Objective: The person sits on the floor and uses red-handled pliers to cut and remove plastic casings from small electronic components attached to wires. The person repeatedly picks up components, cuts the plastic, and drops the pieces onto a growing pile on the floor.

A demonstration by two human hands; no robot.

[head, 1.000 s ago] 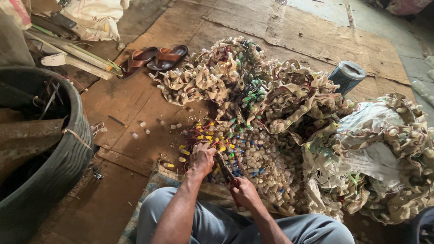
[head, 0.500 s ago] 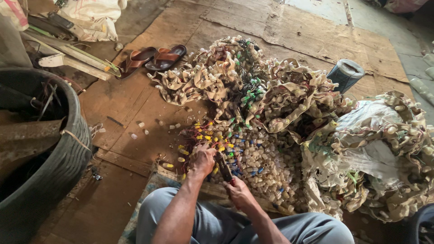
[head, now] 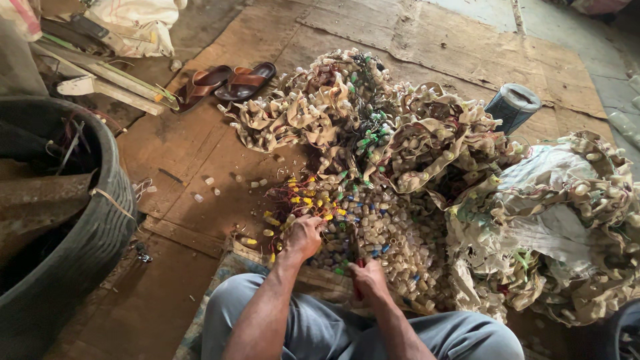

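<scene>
A large tangled heap of beige strips studded with small bulb sockets and coloured wires (head: pixel 400 160) lies on the floor before me. My left hand (head: pixel 303 235) is closed on a bunch of wires and small yellow and blue pieces at the heap's near edge. My right hand (head: pixel 368 279) grips a red-handled tool (head: pixel 357 257), its dark tip pointing up toward the left hand. Loose small sockets (head: pixel 393 240) are piled just right of both hands. My grey-trousered knees (head: pixel 347 330) frame the bottom of the view.
A big black rubber tub (head: pixel 87 240) stands at the left. A pair of brown sandals (head: pixel 227 81) lies at the back left, near sticks and a white sack (head: pixel 137 23). A dark cylinder (head: pixel 513 107) stands at the back right. Brown cardboard sheets (head: pixel 200 153) cover the floor.
My right hand has drawn the tool back toward my knees, lower in view. My left hand has stayed on the wires at the heap's edge.
</scene>
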